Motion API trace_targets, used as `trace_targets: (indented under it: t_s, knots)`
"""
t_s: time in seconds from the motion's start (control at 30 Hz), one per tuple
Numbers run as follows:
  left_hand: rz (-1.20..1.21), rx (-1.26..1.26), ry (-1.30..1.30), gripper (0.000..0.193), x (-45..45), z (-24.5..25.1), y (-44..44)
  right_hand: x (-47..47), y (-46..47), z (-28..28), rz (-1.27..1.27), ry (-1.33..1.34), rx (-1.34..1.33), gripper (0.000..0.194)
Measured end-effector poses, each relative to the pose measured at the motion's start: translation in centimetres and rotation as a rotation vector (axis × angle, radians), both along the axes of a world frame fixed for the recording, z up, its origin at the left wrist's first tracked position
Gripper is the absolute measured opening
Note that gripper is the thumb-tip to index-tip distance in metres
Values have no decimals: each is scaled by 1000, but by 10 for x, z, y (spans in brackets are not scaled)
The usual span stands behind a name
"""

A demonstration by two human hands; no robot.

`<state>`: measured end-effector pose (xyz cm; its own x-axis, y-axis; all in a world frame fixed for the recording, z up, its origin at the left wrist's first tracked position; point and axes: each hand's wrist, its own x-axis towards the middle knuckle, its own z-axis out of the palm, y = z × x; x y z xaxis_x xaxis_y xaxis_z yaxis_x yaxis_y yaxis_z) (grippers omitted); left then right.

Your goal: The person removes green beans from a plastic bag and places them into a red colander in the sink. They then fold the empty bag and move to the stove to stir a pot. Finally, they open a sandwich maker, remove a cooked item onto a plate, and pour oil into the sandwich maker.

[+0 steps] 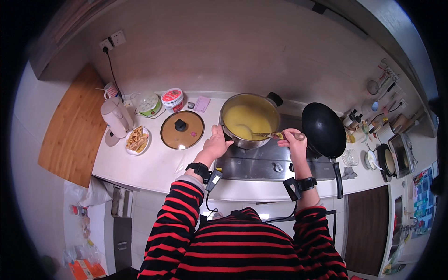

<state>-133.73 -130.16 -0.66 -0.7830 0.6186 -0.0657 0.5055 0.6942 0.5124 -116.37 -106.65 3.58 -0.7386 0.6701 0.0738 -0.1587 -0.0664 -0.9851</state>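
A large metal pot of yellow, soupy food stands at the stove's left side. My left hand is at the pot's lower left, fingers and thumb on either side of its dark side handle, which is mostly hidden. In my right hand is the handle of a ladle, held over the pot's right rim. The ladle's bowl dips into the yellow food near the front wall. The pot's other black handle points to the back right.
A black wok sits right of the pot, its handle projecting past the counter's front edge. Left of the pot lie a glass lid, a plate of flatbread pieces, an electric kettle and a tub.
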Motion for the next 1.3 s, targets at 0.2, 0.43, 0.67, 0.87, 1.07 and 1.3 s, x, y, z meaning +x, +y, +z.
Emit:
trace_targets:
  t_s: [0.2, 0.43, 0.67, 0.87, 1.07, 1.3]
  knots:
    - [5, 9, -9, 76, 0, 0, 0, 9, -1, 23, -125, 69, 18, 18]
    - [3, 38, -3, 75, 0, -3, 1, 7, -17, 36, -59, 265, 507, 12]
    - [27, 90, 97, 49, 8, 8, -4, 7, -57, 6, 37, 94, 1307, 16]
    - [24, 498, 72, 15, 5, -3, -14, 20, -74, -17, 163, -81, 1400, 23]
    - [169, 799, -435, 31, 26, -33, -16, 25, -74, -24, 219, -176, 1357, 49]
    - [98, 589, -292, 36, 98, -85, -28, 88, -78, -68, 28, -256, 949, 54]
